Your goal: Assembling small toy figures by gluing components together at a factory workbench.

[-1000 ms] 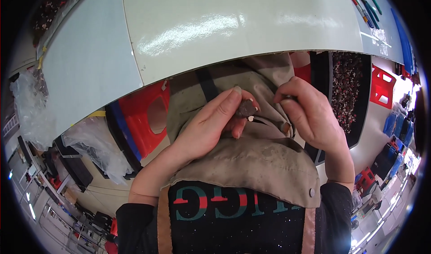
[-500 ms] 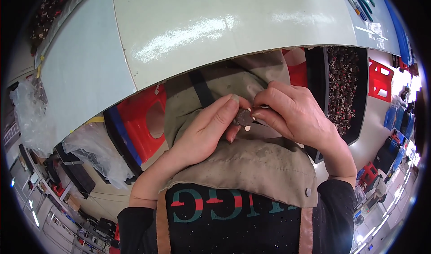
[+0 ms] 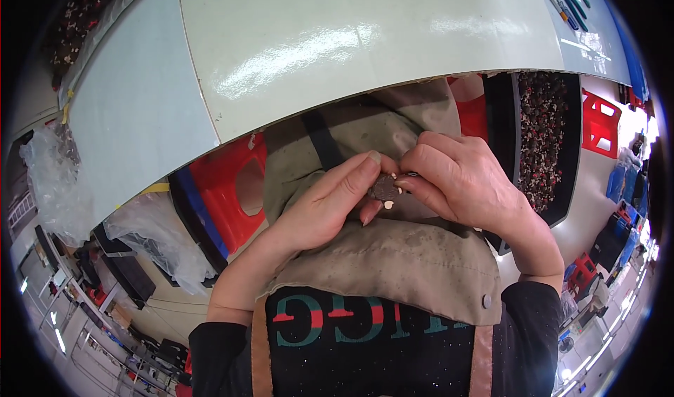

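Just above my lap, my left hand (image 3: 335,199) is closed on a small dark brown lumpy piece (image 3: 382,188) with pale bits at its edges. The thumb lies along the top and a fingertip shows below. My right hand (image 3: 463,179) meets it from the right, thumb and forefinger pinched at the piece's edge. A small dark glint shows between those fingers; what they grip is too small to make out. Beneath both hands lies my khaki apron (image 3: 386,253).
The pale tabletop (image 3: 365,39) edges close beyond my hands. Several hand tools (image 3: 565,4) lie at its far right. A black tray (image 3: 572,158) of dark, red and pale pieces stands at right. Red plastic stools (image 3: 228,193) and clear plastic bags (image 3: 165,239) are at left.
The whole view has shifted slightly, so things sit a little further right. Both hands keep nearly the same grip; the dark piece has turned a little at most.
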Demonstrator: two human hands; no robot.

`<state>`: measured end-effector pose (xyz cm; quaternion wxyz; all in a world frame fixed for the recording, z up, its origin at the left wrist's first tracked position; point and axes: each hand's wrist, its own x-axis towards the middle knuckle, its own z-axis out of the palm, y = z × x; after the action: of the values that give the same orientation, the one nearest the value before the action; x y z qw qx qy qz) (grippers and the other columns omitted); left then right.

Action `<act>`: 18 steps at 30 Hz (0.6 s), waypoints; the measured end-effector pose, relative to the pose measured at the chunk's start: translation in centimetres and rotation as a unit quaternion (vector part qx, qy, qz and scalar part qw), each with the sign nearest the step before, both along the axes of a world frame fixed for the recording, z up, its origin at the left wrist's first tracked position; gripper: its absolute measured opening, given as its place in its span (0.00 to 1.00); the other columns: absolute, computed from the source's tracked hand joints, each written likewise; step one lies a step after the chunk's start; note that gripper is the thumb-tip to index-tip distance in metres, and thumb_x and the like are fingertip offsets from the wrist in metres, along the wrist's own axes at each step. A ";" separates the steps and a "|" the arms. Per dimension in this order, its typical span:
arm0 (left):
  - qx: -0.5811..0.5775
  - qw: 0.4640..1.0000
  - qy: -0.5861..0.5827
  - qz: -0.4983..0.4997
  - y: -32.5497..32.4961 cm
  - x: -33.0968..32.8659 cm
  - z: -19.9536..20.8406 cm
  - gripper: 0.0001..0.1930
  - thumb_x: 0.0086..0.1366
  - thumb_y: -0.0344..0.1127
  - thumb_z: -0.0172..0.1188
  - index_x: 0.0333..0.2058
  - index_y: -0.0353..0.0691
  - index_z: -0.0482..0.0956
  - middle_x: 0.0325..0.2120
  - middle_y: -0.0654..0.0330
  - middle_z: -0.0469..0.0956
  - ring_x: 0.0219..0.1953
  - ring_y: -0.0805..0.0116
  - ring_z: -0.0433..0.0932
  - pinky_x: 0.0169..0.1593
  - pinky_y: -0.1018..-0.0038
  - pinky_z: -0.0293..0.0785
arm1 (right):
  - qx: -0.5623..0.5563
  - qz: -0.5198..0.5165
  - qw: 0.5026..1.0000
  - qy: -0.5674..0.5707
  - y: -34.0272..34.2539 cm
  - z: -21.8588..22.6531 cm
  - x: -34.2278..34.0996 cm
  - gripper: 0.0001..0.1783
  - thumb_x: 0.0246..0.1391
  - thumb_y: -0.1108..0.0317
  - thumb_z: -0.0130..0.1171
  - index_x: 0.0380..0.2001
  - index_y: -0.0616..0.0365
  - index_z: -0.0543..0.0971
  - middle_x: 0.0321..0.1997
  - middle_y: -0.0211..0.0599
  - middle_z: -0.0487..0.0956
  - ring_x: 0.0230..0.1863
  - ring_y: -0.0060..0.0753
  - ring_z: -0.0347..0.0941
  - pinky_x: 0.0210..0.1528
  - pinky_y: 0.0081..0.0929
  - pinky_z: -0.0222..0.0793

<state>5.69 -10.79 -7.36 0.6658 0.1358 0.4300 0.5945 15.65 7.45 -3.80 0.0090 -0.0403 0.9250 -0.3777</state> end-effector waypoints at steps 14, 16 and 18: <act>-0.007 1.000 0.003 0.009 0.0 0.3 0.0 0.24 0.72 0.54 0.34 0.38 0.36 0.68 0.23 0.62 0.69 0.23 0.77 0.64 0.31 0.81 0.62 | -0.005 -0.008 1.000 -0.009 -0.3 0.1 0.1 0.10 0.45 0.69 0.63 0.26 0.57 0.71 0.24 0.37 0.69 0.23 0.43 0.69 0.22 0.35 0.64; -0.006 1.000 0.005 0.008 0.0 0.2 -0.1 0.24 0.72 0.54 0.35 0.38 0.36 0.68 0.23 0.61 0.69 0.23 0.77 0.65 0.31 0.81 0.62 | 0.003 -0.005 1.000 -0.003 -0.2 0.1 0.0 0.10 0.44 0.69 0.64 0.25 0.57 0.70 0.24 0.37 0.68 0.23 0.43 0.69 0.21 0.35 0.64; -0.004 1.000 0.009 0.006 0.1 0.2 -0.1 0.25 0.72 0.54 0.35 0.38 0.35 0.68 0.23 0.61 0.69 0.23 0.77 0.65 0.31 0.81 0.62 | 0.004 0.013 1.000 0.021 0.0 0.0 0.0 0.11 0.44 0.69 0.64 0.25 0.57 0.70 0.23 0.37 0.68 0.23 0.43 0.69 0.21 0.35 0.64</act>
<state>5.94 -10.71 -7.44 0.6587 0.1360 0.4394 0.5954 15.69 7.49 -3.83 -0.0049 -0.0604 0.9259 -0.3728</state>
